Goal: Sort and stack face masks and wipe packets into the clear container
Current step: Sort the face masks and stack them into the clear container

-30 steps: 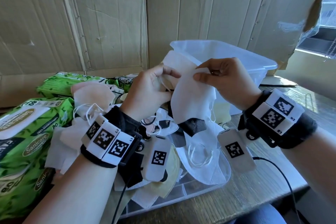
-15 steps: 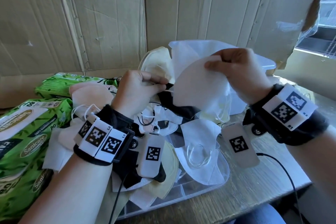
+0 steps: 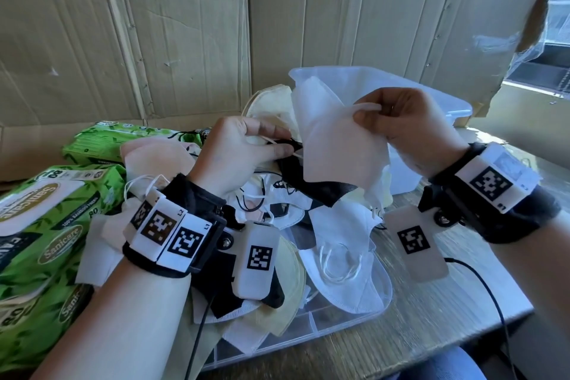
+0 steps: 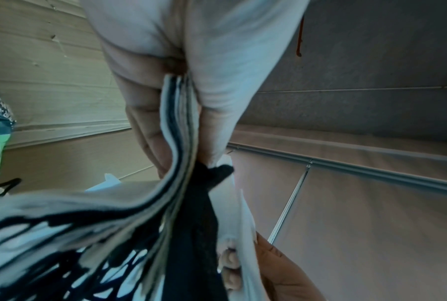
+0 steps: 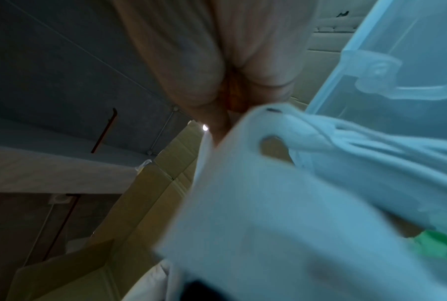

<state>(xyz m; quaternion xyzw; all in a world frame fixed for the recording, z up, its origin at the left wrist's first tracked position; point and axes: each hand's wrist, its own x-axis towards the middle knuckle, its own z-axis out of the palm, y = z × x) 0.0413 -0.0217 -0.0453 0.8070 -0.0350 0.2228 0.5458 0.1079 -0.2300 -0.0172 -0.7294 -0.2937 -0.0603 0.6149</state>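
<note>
A white mask [image 3: 342, 145] was pinched by the right hand [image 3: 410, 126]; a bunch of masks [image 4: 175, 126] got gripped by the left hand [image 3: 243, 151].

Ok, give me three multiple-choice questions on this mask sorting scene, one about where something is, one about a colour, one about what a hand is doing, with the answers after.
1. Where do the wipe packets lie?
A. To the person's left, beside the mask pile
B. Inside the clear container
C. On the floor

2. What colour is the mask in the right hand?
A. Black
B. White
C. Green

3. What is the left hand doing?
A. Resting flat on the table
B. Hanging idle, holding nothing
C. Gripping a bunch of masks

Answers:
1. A, the green packets sit at the left edge of the head view, next to the loose masks.
2. B, the head view shows a white mask pinched at its upper edge.
3. C, the left wrist view shows several mask edges clamped between thumb and fingers.
</note>
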